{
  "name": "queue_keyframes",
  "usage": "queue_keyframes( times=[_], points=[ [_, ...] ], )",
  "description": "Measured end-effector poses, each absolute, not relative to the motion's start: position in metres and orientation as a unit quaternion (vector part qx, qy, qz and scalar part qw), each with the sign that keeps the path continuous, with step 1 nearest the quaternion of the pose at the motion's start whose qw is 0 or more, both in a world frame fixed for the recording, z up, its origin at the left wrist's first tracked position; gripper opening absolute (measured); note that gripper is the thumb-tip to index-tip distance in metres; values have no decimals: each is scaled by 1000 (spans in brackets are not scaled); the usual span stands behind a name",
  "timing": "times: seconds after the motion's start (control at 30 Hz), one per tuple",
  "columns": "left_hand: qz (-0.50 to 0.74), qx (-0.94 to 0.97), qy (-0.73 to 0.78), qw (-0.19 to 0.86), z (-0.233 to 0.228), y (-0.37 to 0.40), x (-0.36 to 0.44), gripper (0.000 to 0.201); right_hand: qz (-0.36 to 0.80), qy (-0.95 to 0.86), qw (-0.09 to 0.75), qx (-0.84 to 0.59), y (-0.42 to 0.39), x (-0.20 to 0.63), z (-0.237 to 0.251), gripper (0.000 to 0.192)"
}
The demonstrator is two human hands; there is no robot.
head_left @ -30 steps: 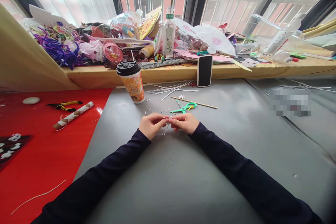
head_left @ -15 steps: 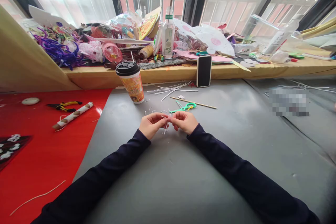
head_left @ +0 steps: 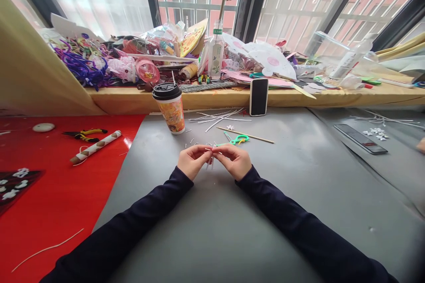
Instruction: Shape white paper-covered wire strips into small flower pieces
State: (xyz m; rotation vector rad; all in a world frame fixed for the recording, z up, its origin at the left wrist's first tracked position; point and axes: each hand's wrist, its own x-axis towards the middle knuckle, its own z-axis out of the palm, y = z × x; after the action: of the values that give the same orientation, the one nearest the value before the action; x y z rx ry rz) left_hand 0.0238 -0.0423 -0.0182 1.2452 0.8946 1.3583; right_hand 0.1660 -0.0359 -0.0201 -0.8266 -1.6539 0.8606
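Evidently mid-twist, the left hand (head_left: 193,161) and right hand (head_left: 234,160) meet fingertip to fingertip, both pinched shut on thin white strips (head_left: 210,162) just above the grey tabletop (head_left: 299,194), so the next move likely needs small, steady finger work.

Both hands (head_left: 214,160) pinched together, fingertips touching

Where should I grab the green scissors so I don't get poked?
Take the green scissors by the looped handles, the bright green end pointing right toward the wooden stick. The thin blades point left, toward the cup, so come from the right and from above. They lie flat on the grey table, just beyond the hands.
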Motion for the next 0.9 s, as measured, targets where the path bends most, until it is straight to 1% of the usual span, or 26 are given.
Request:
queue_keyframes(
  times=[0.27, 0.37, 0.5, 0.67, 0.73, 0.9],
  points=[
    [585, 525, 394, 475, -17, -46, 27, 19, 275, -700, 550, -363, -38, 163, -20, 15],
    [580, 532, 404, 466, -18, -46, 28, 19, 273, -681, 571, -368, -39, 160, -21, 15],
    [578, 546, 411, 446, -20, -45, 28, 18, 334, -630, 598, -366, -42, 156, -24, 17],
    [568, 596, 428, 372, -23, -46, 27, 18, 448, -560, 605, -347, -43, 154, -23, 38],
    [563, 618, 429, 343, -22, -46, 27, 18, 470, -539, 606, -348, -43, 153, -22, 38],
    [560, 646, 415, 313, -22, -47, 26, 15, 489, -504, 607, -373, -42, 153, -23, 27]
  ],
)
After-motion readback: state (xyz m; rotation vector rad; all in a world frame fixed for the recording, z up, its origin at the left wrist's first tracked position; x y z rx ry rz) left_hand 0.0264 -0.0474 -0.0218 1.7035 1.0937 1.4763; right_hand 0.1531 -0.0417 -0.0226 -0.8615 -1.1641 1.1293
